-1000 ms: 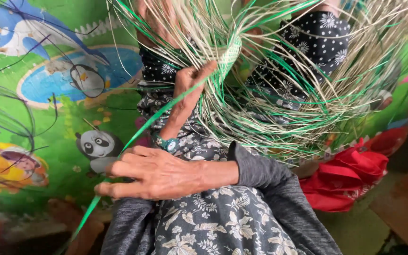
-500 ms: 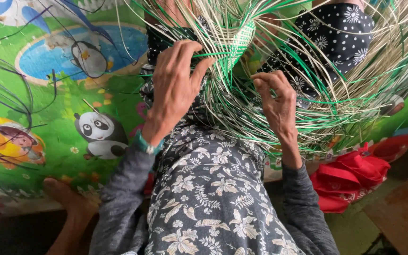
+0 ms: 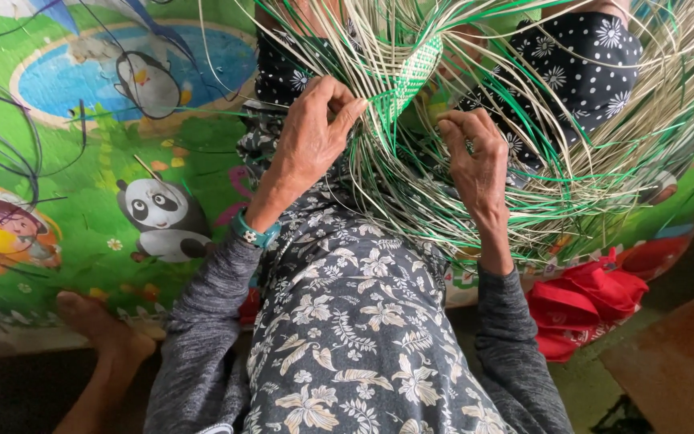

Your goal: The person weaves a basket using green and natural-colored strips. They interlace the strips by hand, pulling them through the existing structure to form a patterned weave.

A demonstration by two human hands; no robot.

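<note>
A half-woven piece of green and pale straw strips (image 3: 411,76) rests on my lap, with long loose strands (image 3: 572,185) fanning out to the right. My left hand (image 3: 311,137) pinches a bunch of pale and green strands beside the woven band. My right hand (image 3: 475,161) has its fingers curled in among the strands just to the right of it. A teal bracelet (image 3: 252,233) circles my left wrist. I wear grey sleeves and floral cloth (image 3: 347,337).
A bright green play mat with a panda picture (image 3: 158,213) and a penguin in a blue pool (image 3: 146,80) covers the floor at left. A red cloth (image 3: 580,305) lies at right beside a brown surface (image 3: 676,362). A bare foot (image 3: 94,321) shows lower left.
My left hand rose from my lap a second ago to the weave. Both hands now sit closer to the woven band, gripping strands; the view has shifted slightly down.
</note>
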